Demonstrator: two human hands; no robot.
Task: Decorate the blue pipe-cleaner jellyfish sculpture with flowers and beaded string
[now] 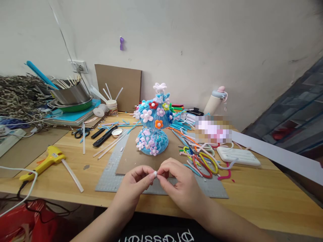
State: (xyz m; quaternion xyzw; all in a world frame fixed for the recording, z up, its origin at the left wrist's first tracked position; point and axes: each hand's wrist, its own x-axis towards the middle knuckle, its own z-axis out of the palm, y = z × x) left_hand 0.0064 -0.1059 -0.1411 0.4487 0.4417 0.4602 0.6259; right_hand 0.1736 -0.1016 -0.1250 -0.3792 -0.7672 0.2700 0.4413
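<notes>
Pinched between thumb and fingertips of my left hand (pixel 136 183) is a small white rolled piece (pixel 155 173), perhaps a bit of pipe cleaner; it is too small to tell. The fingertips of my right hand (pixel 180 181) close on its other side. Just beyond both hands stands a blue fuzzy pipe-cleaner craft (pixel 165 117), with a rounded top, a narrow waist and a wide base. Several coloured flowers cover it, and a pale pink flower (pixel 159 86) sits at its peak. Under it lies a cardboard sheet (pixel 126 161) on a grey cutting mat (pixel 106 181).
A yellow glue gun (pixel 46 161) with a glue stick (pixel 72 175) lies left. Scissors (pixel 202 161) and loose pipe cleaners (pixel 184 126) spread right, near a white power bank (pixel 238 156). A black utility knife (pixel 104 136) lies behind left; a bottle (pixel 214 101) leans against the wall.
</notes>
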